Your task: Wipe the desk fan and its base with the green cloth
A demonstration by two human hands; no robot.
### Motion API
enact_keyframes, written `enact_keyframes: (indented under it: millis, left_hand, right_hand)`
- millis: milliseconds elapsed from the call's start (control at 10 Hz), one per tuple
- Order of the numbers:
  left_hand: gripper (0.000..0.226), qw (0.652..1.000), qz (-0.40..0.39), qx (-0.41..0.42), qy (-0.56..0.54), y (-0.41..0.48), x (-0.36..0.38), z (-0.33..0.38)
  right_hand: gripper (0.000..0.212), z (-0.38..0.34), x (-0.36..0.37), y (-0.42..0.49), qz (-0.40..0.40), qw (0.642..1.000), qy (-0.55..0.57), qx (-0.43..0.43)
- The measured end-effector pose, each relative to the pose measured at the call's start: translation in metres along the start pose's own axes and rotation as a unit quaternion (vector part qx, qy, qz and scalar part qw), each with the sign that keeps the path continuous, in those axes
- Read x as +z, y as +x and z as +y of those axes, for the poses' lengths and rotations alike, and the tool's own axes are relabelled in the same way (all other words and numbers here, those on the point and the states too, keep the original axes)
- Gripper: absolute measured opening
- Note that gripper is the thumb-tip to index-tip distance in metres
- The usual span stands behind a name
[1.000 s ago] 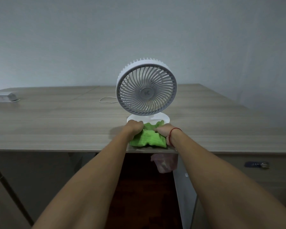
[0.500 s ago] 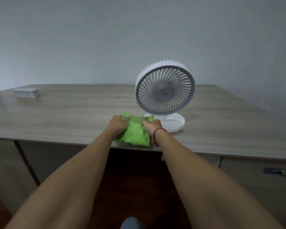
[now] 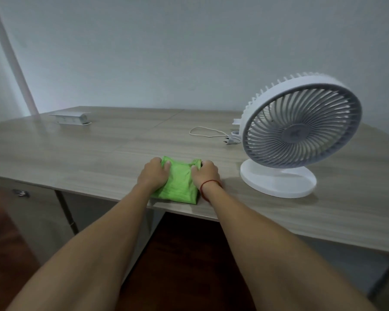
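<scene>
Both sides of the green cloth are gripped at lower centre, fingers curled in: left hand on one, right hand on the other. Why though?

Reply: probably it's being bunched into a pad first. Desk fan and base, at right, are left untouched, apart from it.

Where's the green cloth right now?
The green cloth lies at the near edge of the desk, mid-frame in the head view, gripped between the left hand and right hand, left of the fan base and apart from it.
</scene>
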State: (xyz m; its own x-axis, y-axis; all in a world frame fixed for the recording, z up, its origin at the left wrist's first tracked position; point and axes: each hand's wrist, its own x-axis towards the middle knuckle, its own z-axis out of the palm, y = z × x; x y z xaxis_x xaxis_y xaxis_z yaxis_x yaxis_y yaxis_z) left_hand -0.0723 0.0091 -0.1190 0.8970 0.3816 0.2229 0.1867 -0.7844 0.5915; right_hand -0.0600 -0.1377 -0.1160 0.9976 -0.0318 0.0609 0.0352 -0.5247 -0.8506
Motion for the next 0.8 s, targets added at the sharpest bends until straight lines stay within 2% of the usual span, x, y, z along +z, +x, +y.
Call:
enact_keyframes:
  millis: [100, 200, 300, 400, 500, 600, 700, 800]
  left_hand:
    - [0.046, 0.992, -0.008, -0.019, 0.123, -0.004, 0.008, -0.009]
    - [0.051, 0.979, 0.029, 0.033, 0.198, -0.008, 0.011, -0.007]
    - [0.046, 0.977, -0.046, 0.098, 0.182, 0.000, 0.014, -0.007]
    - [0.051, 0.963, -0.166, 0.109, 0.181, 0.003, 0.018, -0.010]
    - [0.053, 0.957, -0.183, 0.116, 0.191, 0.002, 0.016, -0.008]
    - [0.053, 0.953, -0.177, 0.121, 0.213, -0.001, 0.012, -0.005]
    - [0.052, 0.961, -0.122, 0.114, 0.220, -0.010, 0.010, 0.002]
    - [0.051, 0.975, -0.075, 0.109, 0.181, -0.019, 0.005, 0.023]
  right_hand:
    - [0.035, 0.011, 0.004, 0.002, 0.020, 0.984, -0.168, -0.053]
    - [0.036, 0.018, 0.007, 0.004, 0.064, 0.954, -0.256, -0.141]
    - [0.031, 0.014, 0.010, 0.010, -0.018, 0.951, -0.260, -0.164]
    - [0.052, 0.010, 0.008, 0.011, -0.133, 0.949, -0.261, -0.120]
    - [0.059, 0.016, 0.008, 0.002, -0.143, 0.916, -0.344, -0.147]
    - [0.059, 0.015, 0.009, -0.006, -0.129, 0.913, -0.357, -0.147]
    - [0.055, 0.008, -0.002, -0.016, -0.137, 0.915, -0.354, -0.135]
    - [0.047, 0.001, -0.022, -0.021, -0.119, 0.929, -0.325, -0.131]
